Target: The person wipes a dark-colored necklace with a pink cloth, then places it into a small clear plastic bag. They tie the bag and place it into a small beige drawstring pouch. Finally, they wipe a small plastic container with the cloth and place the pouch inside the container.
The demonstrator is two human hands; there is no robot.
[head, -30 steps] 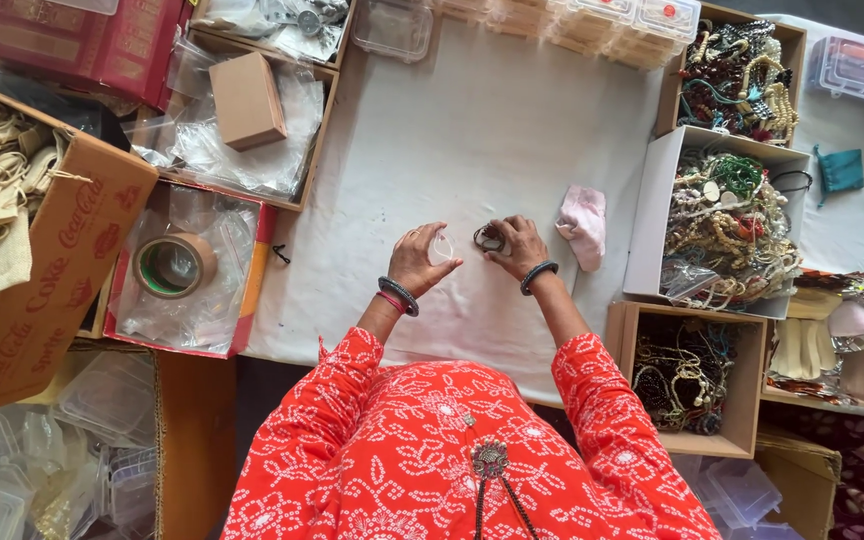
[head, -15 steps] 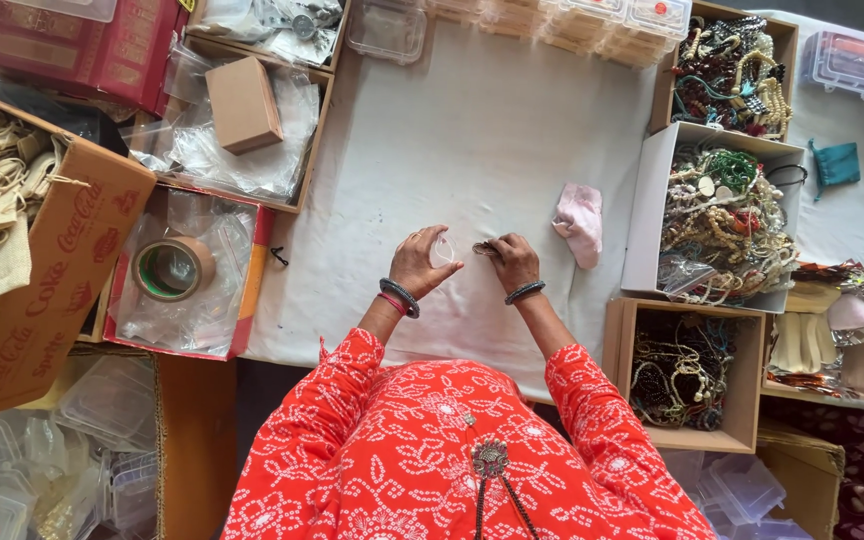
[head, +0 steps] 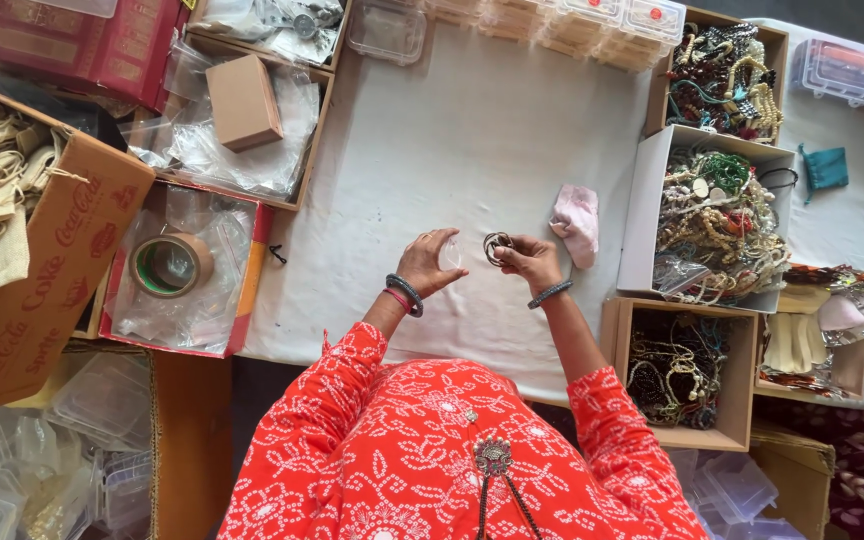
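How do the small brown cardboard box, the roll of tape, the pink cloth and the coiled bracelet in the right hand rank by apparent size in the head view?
1. Small brown cardboard box and roll of tape: look about alike, so unranked.
2. Pink cloth.
3. Coiled bracelet, held in the right hand; being raised toward the camera, it may look larger than it is.

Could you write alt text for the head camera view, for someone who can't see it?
Seen from above, a person in a red patterned top holds a small clear pouch in the left hand and a coiled dark bead string in the right hand, over a white cloth. Boxes of beaded jewellery stand to the right, a tape roll to the left.
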